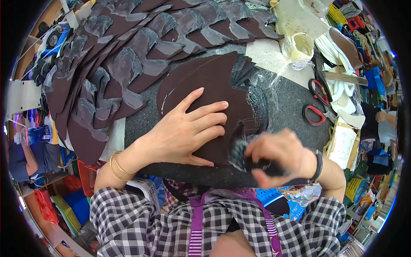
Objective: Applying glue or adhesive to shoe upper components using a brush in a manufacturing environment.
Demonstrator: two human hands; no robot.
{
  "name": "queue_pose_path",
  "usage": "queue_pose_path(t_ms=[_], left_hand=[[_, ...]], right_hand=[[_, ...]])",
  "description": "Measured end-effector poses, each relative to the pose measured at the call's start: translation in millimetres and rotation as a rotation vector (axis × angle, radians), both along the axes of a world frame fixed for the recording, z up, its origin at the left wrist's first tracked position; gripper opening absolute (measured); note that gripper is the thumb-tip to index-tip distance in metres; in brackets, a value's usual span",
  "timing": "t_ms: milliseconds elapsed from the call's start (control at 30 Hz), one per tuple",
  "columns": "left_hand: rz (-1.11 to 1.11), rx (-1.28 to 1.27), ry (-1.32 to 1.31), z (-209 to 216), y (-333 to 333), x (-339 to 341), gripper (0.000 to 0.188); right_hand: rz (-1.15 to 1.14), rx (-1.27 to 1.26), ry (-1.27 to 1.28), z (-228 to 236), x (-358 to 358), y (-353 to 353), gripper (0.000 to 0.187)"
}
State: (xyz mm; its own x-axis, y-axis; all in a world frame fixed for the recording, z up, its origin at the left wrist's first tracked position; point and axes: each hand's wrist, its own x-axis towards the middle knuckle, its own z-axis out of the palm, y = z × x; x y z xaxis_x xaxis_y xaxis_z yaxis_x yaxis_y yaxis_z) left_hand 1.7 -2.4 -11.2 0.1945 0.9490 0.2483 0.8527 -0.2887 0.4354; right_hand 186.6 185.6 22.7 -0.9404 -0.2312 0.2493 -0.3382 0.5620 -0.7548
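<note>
A fanned stack of dark brown, curved flat pieces point(201, 77), perhaps leather or fabric, lies on the dark speckled work surface point(287, 103). My left hand point(184, 130) rests on the top piece, fingers spread and holding nothing. At the lower right of the stack, my right hand point(280, 156) is closed around a dark-handled brush point(239, 156). Motion blurs the brush and fingers. The bristle end is at the pieces' edge. Whitish, glue-like smears mark the stepped right edges point(259, 107). Thin pale strings trail toward a coated cup point(300, 46).
Many overlapping brown pieces with whitish coated ends point(124, 64) cover the back and left. Red-and-black scissors point(314, 115) lie at right, near a wooden-handled tool point(346, 78), white curved pieces point(338, 53) and a paper-labelled bundle point(342, 143). Other people are at both sides.
</note>
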Motion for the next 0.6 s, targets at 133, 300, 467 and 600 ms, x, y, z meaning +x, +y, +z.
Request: queue_pose_path(t_ms=[133, 300, 467, 600], left_hand=[[0.016, -0.017, 0.019, -2, -3, -4, 0.056], [-0.014, 0.008, 0.027, -4, -5, -4, 0.056], [-0.030, 0.020, 0.030, -2, -3, -4, 0.056], [-0.035, 0.027, -0.020, -6, 0, -1, 0.057]], right_hand=[[-0.084, 0.037, 0.035, 23, 15, 17, 0.021], [-0.058, -0.113, -0.057, 10, -21, 23, 0.022], [-0.267, -0.058, 0.241, -14, -89, 54, 0.014], [-0.497, -0.013, 0.160, -3, -109, 57, 0.012]])
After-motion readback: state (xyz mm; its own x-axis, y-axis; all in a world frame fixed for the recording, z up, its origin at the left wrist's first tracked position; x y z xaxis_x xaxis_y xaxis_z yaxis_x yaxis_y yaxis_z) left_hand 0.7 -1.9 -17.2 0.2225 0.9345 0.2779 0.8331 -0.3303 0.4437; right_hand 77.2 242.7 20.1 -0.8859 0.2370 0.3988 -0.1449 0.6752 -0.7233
